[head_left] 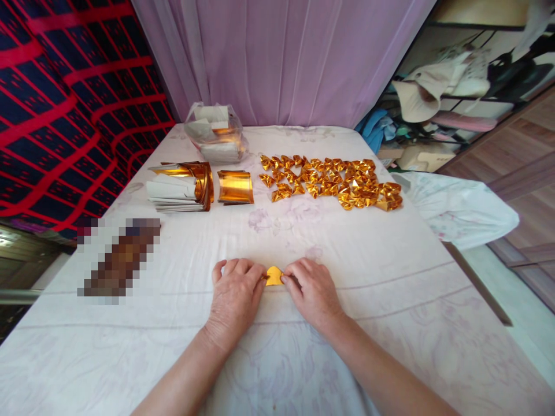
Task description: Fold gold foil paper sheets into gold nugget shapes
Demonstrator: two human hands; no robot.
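Between my two hands, low over the near middle of the table, is a small folded piece of gold foil paper point(274, 276). My left hand point(237, 289) pinches its left end, fingers closed. At its right end, the thumb and fingers of my right hand point(313, 292) are closed on it too. The piece has a rounded top and a straight lower edge; its ends are hidden by my fingertips. Farther back lie a short stack of gold foil sheets point(235, 187) and, on the right, several rows of folded gold foil pieces point(323, 178).
A larger fanned stack of foil-and-white paper point(180, 188) lies left of the short stack. Behind it stands a clear plastic bag point(217, 136) of more sheets. A blurred-out item point(124, 260) lies at left. A white bag point(463, 205) hangs by the table's right edge.
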